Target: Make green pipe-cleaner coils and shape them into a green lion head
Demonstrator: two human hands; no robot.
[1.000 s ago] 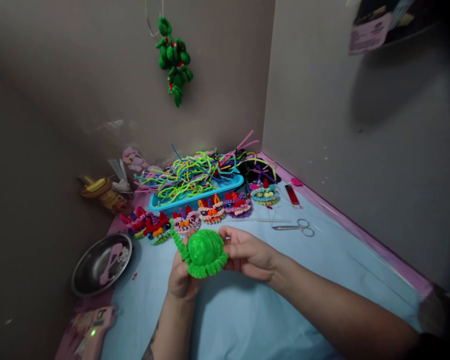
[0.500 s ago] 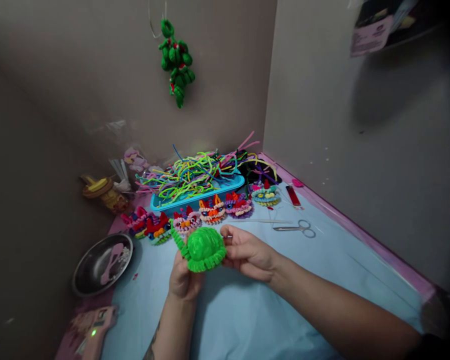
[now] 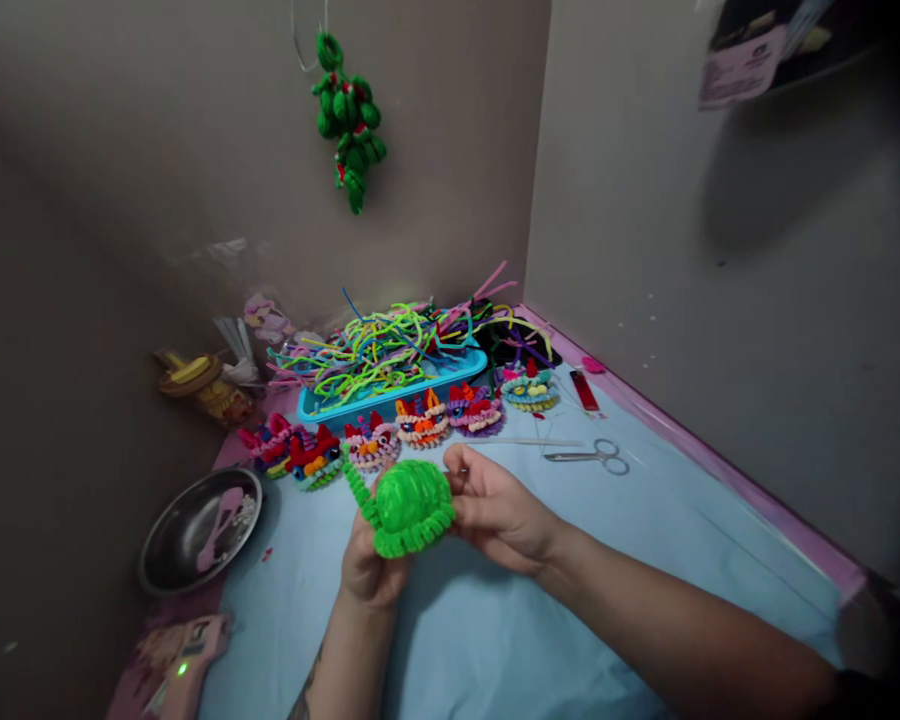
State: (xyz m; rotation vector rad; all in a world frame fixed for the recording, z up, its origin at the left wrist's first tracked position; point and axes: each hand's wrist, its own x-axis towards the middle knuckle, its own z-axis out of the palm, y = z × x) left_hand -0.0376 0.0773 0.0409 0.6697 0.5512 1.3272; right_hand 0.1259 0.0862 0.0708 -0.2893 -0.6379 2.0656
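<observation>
From the head camera, looking down over the person's arms: both hands are up off the blue table cover (image 3: 495, 640), holding a bright green pipe-cleaner dome (image 3: 407, 505) between them. The left hand (image 3: 367, 565) cups it from underneath, fingers curled closed around its base, mostly hidden behind the green. The right hand (image 3: 499, 510) pinches the dome's right edge, thumb and forefinger closed on the fuzzy rim. A loose green tail (image 3: 358, 490) of the same material sticks out up and to the left of the dome, past the left hand.

Just beyond the hands runs a row of finished multicoloured pieces (image 3: 420, 420), and behind those a blue tray (image 3: 390, 395) heaped with loose pipe cleaners. Scissors (image 3: 592, 456) lie beyond and to the right of the right hand, a steel bowl (image 3: 195, 530) well off to the left of the left hand, and a green ornament (image 3: 347, 115) hangs on the wall above.

To my eye the coil is being shaped or wound at its rim. The loose tail looks like what needs working in, which would call for a steady hold underneath while the other fingers guide it round.
</observation>
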